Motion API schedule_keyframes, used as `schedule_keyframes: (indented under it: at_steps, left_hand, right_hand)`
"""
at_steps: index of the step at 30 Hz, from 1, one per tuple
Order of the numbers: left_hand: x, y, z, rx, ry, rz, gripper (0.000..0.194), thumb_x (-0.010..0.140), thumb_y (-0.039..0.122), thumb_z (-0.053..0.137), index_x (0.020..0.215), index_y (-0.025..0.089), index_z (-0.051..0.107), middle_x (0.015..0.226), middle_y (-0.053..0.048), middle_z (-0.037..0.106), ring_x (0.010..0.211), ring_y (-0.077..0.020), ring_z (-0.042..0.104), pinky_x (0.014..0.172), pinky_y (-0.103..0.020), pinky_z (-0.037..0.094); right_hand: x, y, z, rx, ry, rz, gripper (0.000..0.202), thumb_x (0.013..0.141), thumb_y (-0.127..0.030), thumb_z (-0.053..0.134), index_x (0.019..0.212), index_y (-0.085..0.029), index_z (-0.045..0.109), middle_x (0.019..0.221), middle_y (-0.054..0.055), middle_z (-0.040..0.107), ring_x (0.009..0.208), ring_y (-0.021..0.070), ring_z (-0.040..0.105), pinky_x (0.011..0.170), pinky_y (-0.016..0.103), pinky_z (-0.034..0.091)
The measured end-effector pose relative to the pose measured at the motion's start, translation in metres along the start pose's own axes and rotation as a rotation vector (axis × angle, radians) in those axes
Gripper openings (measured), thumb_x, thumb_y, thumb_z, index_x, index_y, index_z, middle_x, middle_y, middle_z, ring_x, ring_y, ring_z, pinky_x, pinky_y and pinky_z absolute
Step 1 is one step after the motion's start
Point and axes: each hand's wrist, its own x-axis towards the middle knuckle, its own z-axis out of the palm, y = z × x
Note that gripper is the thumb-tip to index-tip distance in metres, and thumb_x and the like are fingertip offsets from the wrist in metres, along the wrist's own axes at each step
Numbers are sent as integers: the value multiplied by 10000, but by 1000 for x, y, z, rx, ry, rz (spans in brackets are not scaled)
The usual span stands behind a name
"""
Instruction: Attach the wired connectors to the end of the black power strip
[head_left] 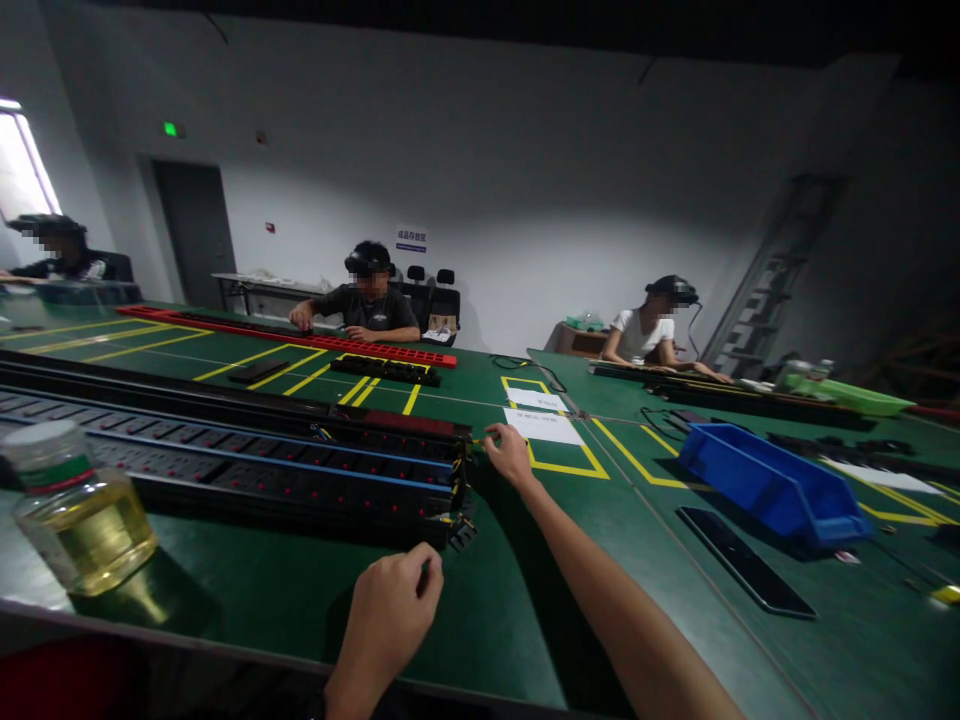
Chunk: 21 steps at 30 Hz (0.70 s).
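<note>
A long black assembly (285,470) with blue strips and small red dots lies across the left side of the green table. My right hand (508,455) is at its far right corner, fingers bent together near a thin yellow-green wire end (477,442); what they grip is too small to make out. Close to the table's front edge, my left hand (394,605) is curled, thumb against the fingers, just in front of the assembly's near right corner. Whether anything is inside it is hidden. A black connector piece (462,534) hangs out at that corner.
A bottle of yellow liquid (90,515) stands at the left. To the right are a blue bin (772,485) and a dark phone-like slab (742,560). White papers (544,425) lie beyond my right hand. Three people sit across the table, near a red rack (375,348).
</note>
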Motion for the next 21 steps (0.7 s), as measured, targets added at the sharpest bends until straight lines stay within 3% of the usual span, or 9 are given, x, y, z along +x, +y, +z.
schedule_keyframes:
  at_steps: [4,7,11,16,21]
  left_hand:
    - [0,1,-1,-4,-12,-3,317,1018,268,441,877,237,723,662,-2,652,606,-136,579,610,-290,233]
    - [1,2,-2,4,-18,-6,320,1021,267,438,873,234,720,659,-2,649,604,-134,579,608,-284,235]
    - [2,3,-2,26,-22,-8,318,1023,263,439,862,234,712,649,1,643,597,-133,576,606,-285,224]
    - [2,1,-2,36,-31,-15,317,1025,268,439,856,236,705,652,2,647,603,-137,584,603,-284,223]
    - [3,1,-2,45,-47,-21,316,1020,263,441,862,233,712,654,-1,653,618,-138,601,602,-283,226]
  right_hand:
    - [-4,19,-13,-82,45,21,398,969,-181,442,1277,-183,694,1230,131,687,1151,240,596,990,322,444]
    - [-11,33,-21,-205,-21,14,457,938,-123,460,1330,-189,686,1342,155,662,1236,279,552,1021,359,423]
    - [-14,44,-24,-270,-108,13,403,958,-260,550,1332,-205,689,1385,150,651,1299,315,523,1013,381,439]
    - [-4,50,-22,-259,-93,124,402,983,-235,518,1349,-173,672,1220,171,728,1142,289,644,942,353,476]
    - [-1,42,-3,-46,0,194,342,963,-215,538,1244,-214,733,1104,109,776,1006,242,715,877,311,511]
